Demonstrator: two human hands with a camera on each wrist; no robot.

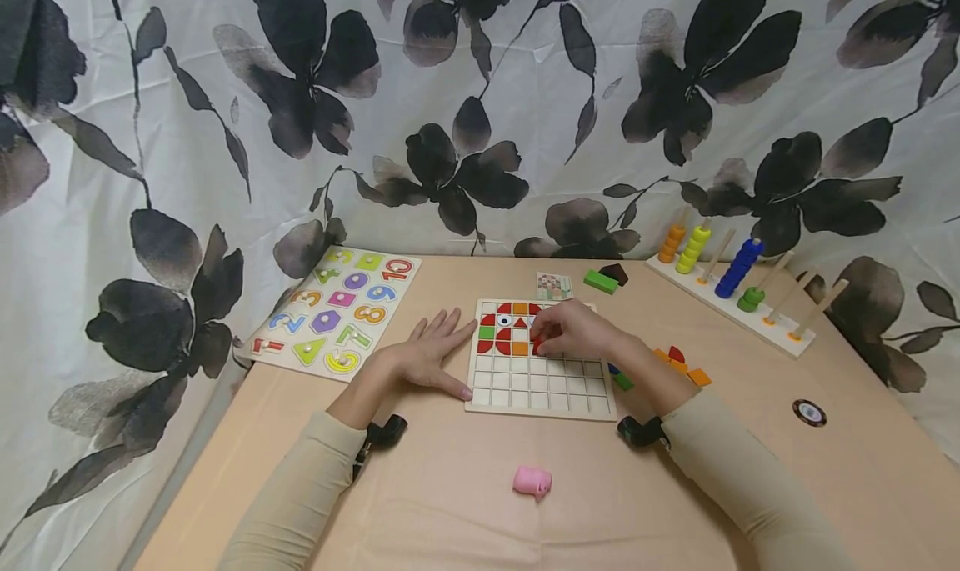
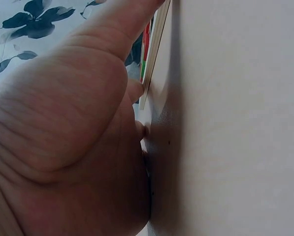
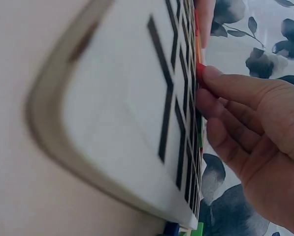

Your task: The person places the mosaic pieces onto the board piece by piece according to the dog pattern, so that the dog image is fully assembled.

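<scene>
A square wooden grid board (image 1: 542, 385) lies on the table, its upper rows partly filled with red, orange, green and white tiles. My right hand (image 1: 576, 329) is over the board and pinches a small red tile (image 3: 201, 73) between thumb and fingertips, right at the grid. The hand covers some upper right cells in the head view. My left hand (image 1: 422, 356) lies spread at the board's left side, thumb at its lower left corner and fingertips by its upper left edge. A small patterned card (image 1: 554, 286) lies just behind the board.
Loose orange tiles (image 1: 699, 377) lie beside my right forearm. Behind the board is a green block (image 1: 601, 282). A number puzzle board (image 1: 300, 325) is at left, a peg stacker (image 1: 731, 300) at back right. A round chip (image 1: 809, 413) and a pink toy (image 1: 532, 481) lie nearer.
</scene>
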